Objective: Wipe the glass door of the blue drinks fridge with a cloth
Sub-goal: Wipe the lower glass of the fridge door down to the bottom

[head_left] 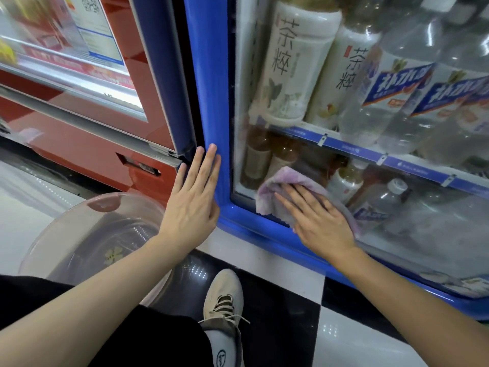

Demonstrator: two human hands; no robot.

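Down low, flat-handed wiping at the fridge's bottom corner.
Clear basin (87, 234) holds water; left hand (194, 200) lies open on the blue door frame (211, 83); right hand (321, 221) presses the cloth (270, 189) flat against the glass (412, 229), blurring bottles (293, 64) behind.

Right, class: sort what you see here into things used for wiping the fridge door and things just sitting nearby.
Used for the job:
cloth
glass door
right hand
left hand

Just nearby:
basin
red fridge
bottles
shoe
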